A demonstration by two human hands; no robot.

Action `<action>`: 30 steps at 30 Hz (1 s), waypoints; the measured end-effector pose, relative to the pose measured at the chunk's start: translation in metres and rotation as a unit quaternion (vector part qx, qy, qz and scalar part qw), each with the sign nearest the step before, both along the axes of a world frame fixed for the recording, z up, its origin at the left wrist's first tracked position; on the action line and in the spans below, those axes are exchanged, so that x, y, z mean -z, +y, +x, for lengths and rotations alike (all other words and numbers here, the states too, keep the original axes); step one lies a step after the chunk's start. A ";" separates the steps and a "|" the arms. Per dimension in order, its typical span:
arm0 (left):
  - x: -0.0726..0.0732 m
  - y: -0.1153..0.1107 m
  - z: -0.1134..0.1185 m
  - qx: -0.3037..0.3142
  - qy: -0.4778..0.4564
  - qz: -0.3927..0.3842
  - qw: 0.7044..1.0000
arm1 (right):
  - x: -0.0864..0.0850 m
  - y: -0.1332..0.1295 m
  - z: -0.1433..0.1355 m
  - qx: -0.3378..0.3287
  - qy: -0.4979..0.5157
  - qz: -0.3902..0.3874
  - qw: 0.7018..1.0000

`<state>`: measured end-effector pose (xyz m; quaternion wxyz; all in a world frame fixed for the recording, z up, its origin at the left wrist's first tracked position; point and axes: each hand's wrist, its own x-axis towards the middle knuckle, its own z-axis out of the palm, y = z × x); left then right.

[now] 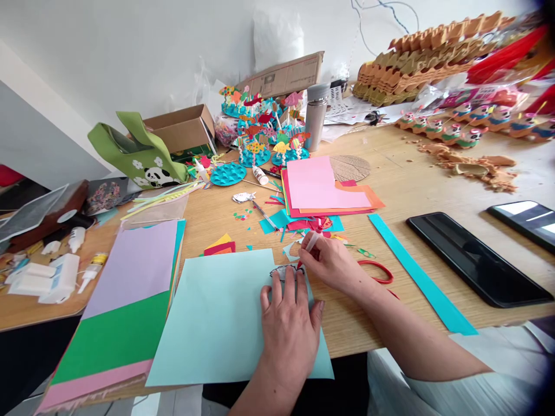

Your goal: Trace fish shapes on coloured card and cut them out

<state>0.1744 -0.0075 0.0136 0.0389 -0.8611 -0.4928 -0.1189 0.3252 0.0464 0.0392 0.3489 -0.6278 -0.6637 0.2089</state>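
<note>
My left hand (288, 323) lies with its fingers stretched out on a light blue paper sheet (217, 323). Its fingertips press on a small white fish cutout (281, 272) with dark outlines near the sheet's upper right edge. In my right hand (332, 260) is a red marker pen (313, 238), pinched between the fingers, its red tip at the right end of the cutout. Red-handled scissors (378, 270) lie partly hidden behind the right forearm. Another white fish cutout (243, 197) rests farther back beside a pen (264, 214).
Coloured paper stacks lie at left (117, 341) and at the back (321, 185). A blue strip (416, 271) and a black phone (472, 254) are at right. Behind stand finished paper fish (255, 147), a grey bottle (316, 115), a green panda bag (143, 156) and egg trays (416, 63).
</note>
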 end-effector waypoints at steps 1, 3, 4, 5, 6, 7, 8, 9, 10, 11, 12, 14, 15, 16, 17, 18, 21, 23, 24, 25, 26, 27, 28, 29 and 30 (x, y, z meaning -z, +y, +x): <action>0.000 0.000 0.000 0.000 0.000 0.000 1.000 | 0.000 0.000 0.000 0.002 -0.002 0.000 1.000; 0.000 0.000 0.000 0.001 -0.001 0.001 1.000 | 0.001 0.000 0.000 0.005 -0.007 -0.001 1.000; 0.000 0.000 0.000 0.001 -0.001 0.001 1.000 | 0.001 0.000 0.001 0.006 -0.009 -0.001 1.000; -0.001 0.000 0.000 0.002 -0.001 0.002 1.000 | 0.001 0.000 0.001 0.007 -0.012 0.000 1.000; -0.001 0.000 0.000 0.002 -0.001 0.002 1.000 | 0.001 0.000 0.001 0.008 -0.015 0.001 1.000; -0.001 0.000 0.000 0.002 0.000 0.002 1.000 | 0.001 0.000 0.001 0.010 -0.018 0.002 1.000; -0.001 0.000 0.000 0.002 0.001 0.002 1.000 | 0.002 0.000 0.001 0.013 -0.020 0.004 1.000; -0.001 0.000 0.000 0.002 0.002 0.001 1.000 | 0.002 0.000 0.001 0.016 -0.022 0.005 1.000; -0.001 0.000 0.000 0.002 0.003 -0.001 1.000 | 0.001 0.000 0.001 0.020 -0.025 0.006 0.999; -0.002 0.000 0.000 0.001 0.005 -0.004 1.000 | 0.001 0.000 0.001 0.024 -0.029 0.007 0.999; -0.002 0.000 0.000 0.001 0.006 -0.008 1.000 | 0.001 0.000 0.001 0.028 -0.033 0.007 0.999; -0.003 0.000 0.000 0.002 0.009 -0.015 1.000 | 0.001 0.000 0.001 0.034 -0.043 0.008 0.998; -0.003 0.000 0.000 0.002 0.010 -0.017 1.000 | 0.001 0.000 0.001 0.037 -0.048 0.009 0.998; -0.003 -0.001 0.000 0.002 0.010 -0.017 1.000 | 0.001 0.000 0.001 0.040 -0.052 0.011 0.998; -0.003 -0.001 0.000 0.002 0.010 -0.016 1.000 | 0.001 0.000 0.002 0.043 -0.055 0.013 0.998; -0.003 -0.001 0.000 0.002 0.010 -0.016 1.000 | 0.001 0.000 0.002 0.044 -0.057 0.013 0.997; -0.003 0.000 0.000 0.001 0.011 -0.016 1.000 | 0.001 0.000 0.002 0.047 -0.061 0.011 0.997; -0.003 0.000 0.000 0.000 0.014 -0.017 1.000 | 0.000 0.000 0.002 0.047 -0.061 0.007 0.997; -0.003 0.001 0.000 0.000 0.015 -0.018 1.000 | 0.000 0.000 0.002 0.047 -0.061 0.004 0.997; -0.004 0.001 0.000 0.000 0.016 -0.017 1.000 | -0.001 0.000 0.002 0.048 -0.059 0.000 0.997; -0.004 0.001 0.000 0.001 0.016 -0.017 1.000 | -0.002 0.000 0.002 0.048 -0.057 -0.005 0.997; -0.004 0.001 0.000 0.002 0.017 -0.017 1.000 | -0.004 -0.001 0.002 0.047 -0.054 -0.009 0.997; -0.005 0.001 0.000 0.002 0.018 -0.017 1.000 | -0.005 -0.003 0.003 0.044 -0.051 -0.012 0.998; -0.005 0.001 0.000 0.003 0.018 -0.017 1.000 | -0.006 -0.004 0.003 0.040 -0.047 -0.016 0.998; -0.006 0.001 0.000 0.004 0.018 -0.018 1.000 | -0.007 -0.007 0.004 0.035 -0.042 -0.021 0.998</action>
